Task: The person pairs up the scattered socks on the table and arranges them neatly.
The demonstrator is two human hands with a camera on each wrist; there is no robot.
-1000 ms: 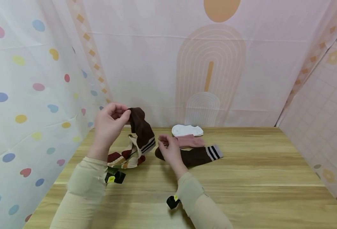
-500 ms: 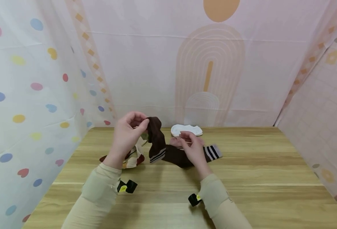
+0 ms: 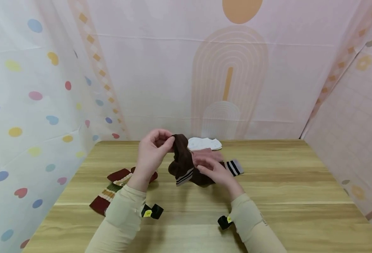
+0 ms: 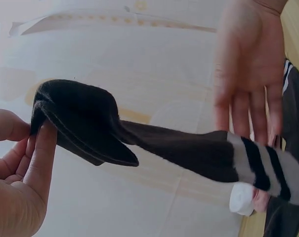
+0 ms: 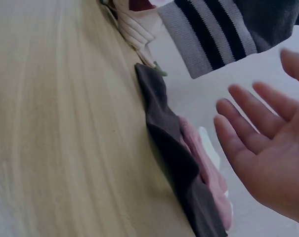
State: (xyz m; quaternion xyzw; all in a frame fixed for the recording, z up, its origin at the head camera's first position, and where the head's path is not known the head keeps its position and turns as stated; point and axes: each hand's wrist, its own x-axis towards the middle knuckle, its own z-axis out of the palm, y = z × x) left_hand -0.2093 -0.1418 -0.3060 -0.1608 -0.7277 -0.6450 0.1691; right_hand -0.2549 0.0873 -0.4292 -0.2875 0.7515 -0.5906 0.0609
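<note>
My left hand (image 3: 154, 151) pinches a dark brown sock (image 4: 179, 148) near its toe end and holds it above the table. The sock's striped grey cuff (image 5: 208, 34) hangs down, black bands across it. Beside it, my right hand (image 3: 216, 170) holds nothing; its fingers (image 5: 253, 118) are loosely extended, palm showing, apart from the hanging cuff in the right wrist view. Below lies a second brown sock (image 5: 171, 153) with a matching striped cuff (image 3: 235, 167), partly hidden by my right hand in the head view.
A pink pair of socks (image 3: 206, 154) lies just behind the brown one, and white socks (image 3: 204, 144) lie farther back. Striped multicoloured knit socks (image 3: 108, 193) rest on the wooden table (image 3: 284, 196) at left. Patterned curtains (image 3: 160, 70) rise behind and at both sides.
My left hand has carried the hanging brown sock rightward, over the lying brown sock. My right hand has moved right too. The multicoloured socks at left now show more fully.
</note>
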